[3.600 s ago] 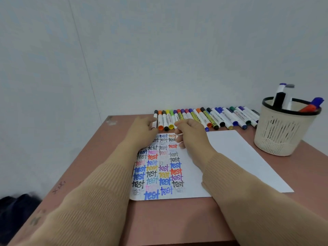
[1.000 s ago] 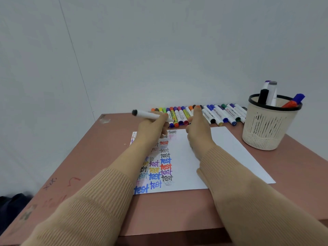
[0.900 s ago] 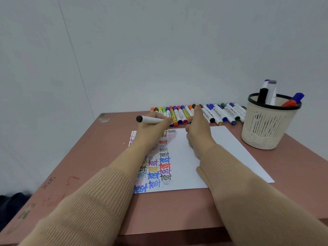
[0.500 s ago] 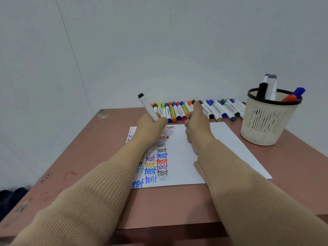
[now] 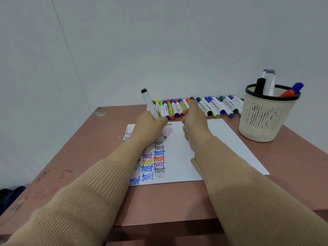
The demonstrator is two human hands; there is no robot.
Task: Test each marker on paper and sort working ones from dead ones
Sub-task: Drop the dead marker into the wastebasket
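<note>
Left hand (image 5: 150,125): fingers curled round a white marker (image 5: 150,103), its black end up and leaning to the far left; the tip touches the paper (image 5: 221,139) just right of the columns of coloured "test" words
Right hand (image 5: 194,126): rests on the paper close beside the left hand, fingers curled under, thumb raised; whether it holds anything, perhaps a cap, I cannot tell
Row of markers (image 5: 213,106): capped, lying side by side along the far edge of the bench (image 5: 85,153), just beyond the paper
Pen cup (image 5: 266,121): cream mesh with a black rim, right of the paper; standing markers (image 5: 268,80) poke out of it
</note>
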